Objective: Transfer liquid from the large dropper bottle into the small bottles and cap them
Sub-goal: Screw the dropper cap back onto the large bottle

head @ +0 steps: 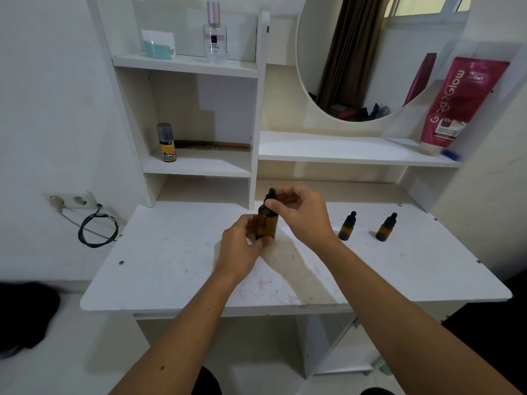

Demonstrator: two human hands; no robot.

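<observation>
Head view
Big bottle [266, 223]: brown glass, standing upright on the white table [176, 269], long axis vertical, black dropper cap [270, 196] pointing up. It sits near the middle of the table, toward the back edge.
Left hand [242, 243]: fingers and thumb curled round the lower body of the big bottle, holding it from the left side.
Right hand [299, 212]: reaches in from the right of the big bottle, thumb and fingers pinching the dropper cap at its top.
Small bottles: two, both brown with black dropper tops, both upright and capped. The nearer one [347, 226] stands to the right of the big bottle; the farther one [386, 228] stands further right again, apart from the first.
Hidden: the right fingers cover much of the cap, so whether it is screwed down or loosened cannot be told. The left hand hides the left side of the big bottle's base. The liquid level inside the dark glass cannot be made out.
Cut off: both forearms run out of the bottom edge.
</observation>
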